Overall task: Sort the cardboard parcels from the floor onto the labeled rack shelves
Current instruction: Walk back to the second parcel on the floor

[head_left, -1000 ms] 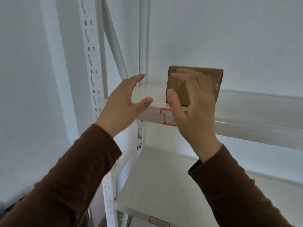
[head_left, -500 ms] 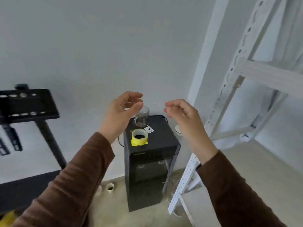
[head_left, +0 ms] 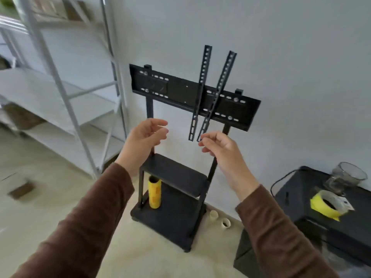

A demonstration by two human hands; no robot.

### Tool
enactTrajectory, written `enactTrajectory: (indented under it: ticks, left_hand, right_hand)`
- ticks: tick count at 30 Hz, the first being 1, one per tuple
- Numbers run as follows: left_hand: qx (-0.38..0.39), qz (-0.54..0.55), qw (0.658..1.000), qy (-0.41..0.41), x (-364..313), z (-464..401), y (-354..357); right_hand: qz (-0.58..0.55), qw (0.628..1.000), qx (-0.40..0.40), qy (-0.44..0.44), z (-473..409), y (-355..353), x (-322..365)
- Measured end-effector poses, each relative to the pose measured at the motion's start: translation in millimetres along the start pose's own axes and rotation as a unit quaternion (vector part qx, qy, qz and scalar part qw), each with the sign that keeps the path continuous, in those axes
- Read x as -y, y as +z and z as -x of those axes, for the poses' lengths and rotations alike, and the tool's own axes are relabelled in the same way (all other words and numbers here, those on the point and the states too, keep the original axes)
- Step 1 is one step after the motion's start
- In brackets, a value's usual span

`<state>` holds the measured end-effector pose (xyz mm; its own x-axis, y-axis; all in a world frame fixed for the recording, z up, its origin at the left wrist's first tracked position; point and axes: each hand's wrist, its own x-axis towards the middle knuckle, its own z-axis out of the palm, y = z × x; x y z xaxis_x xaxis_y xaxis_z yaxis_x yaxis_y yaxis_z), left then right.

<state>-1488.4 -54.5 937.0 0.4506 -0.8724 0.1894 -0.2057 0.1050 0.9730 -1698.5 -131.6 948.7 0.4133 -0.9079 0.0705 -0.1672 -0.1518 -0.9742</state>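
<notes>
Meanwhile our left hand and right hand hung loosely curled and empty. One blurred parcel lay on the floor at nine o'clock, others apparently shelved on the rack at ten; sorting seemed unfinished.

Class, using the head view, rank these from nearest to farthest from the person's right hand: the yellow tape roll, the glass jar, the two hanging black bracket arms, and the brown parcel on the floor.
1. Bracket arms: lower ends just left of the right hand.
2. Glass jar: right, on the black cabinet.
3. Yellow tape roll: right, in front of the jar; close to call with it.
4. Brown parcel: far left, on the floor.
</notes>
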Motion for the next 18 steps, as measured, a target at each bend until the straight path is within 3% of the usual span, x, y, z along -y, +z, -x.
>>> enactTrajectory:
  ticks: [9, 18]
  left_hand:
    - [-0.144, -0.004, 0.988, -0.053, 66, -6, -243]
    - [-0.256, 0.005, 0.961, -0.101, 130, -14, -390]
  right_hand:
    - [-0.029, 0.986, 0.166, -0.006, -62, 259, 20]
    - [-0.030, 0.961, 0.273, 0.021, -123, 431, 20]
